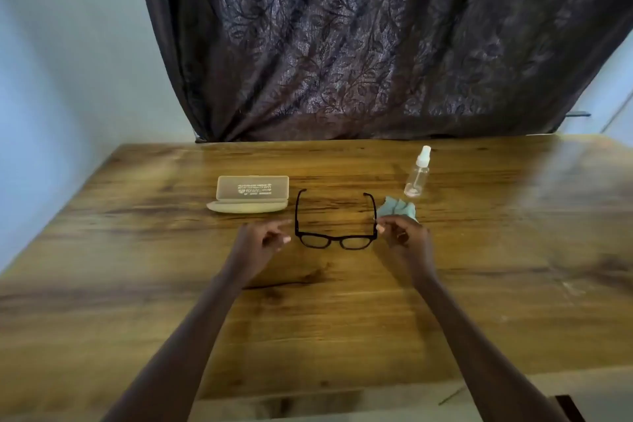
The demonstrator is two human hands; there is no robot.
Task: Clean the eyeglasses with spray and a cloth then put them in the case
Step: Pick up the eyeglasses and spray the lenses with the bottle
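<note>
The wooden surface (342,319) spreads out in front of you, and everything you need sits in a row across its far half. Furthest left is the case (251,195), lid standing open and the shallow tray facing you. Next, at the centre, the eyeglasses (337,240) rest with their arms unfolded: the front with both lenses is the edge nearest you, running left to right, and the two arms point straight away from you toward the curtain. Off to the right stands the clear spray bottle (418,176), upright, and just in front of it lies the crumpled blue-green cloth (399,209), close beside the right arm of the frame.

Your two hands flank the frame, one at each end of that left-to-right front. Your left hand (265,240) hovers just beside the left hinge, fingers loosely curled and part open, holding nothing. Your right hand (399,233) is at the right hinge with thumb and forefinger drawn together; whether they already pinch the frame, I cannot tell. Its back partly covers the near edge of the cloth.

So your right hand is the nearer one to frame, cloth and bottle alike, and the case lies on your left hand's side; cleaning looks not yet begun
</note>
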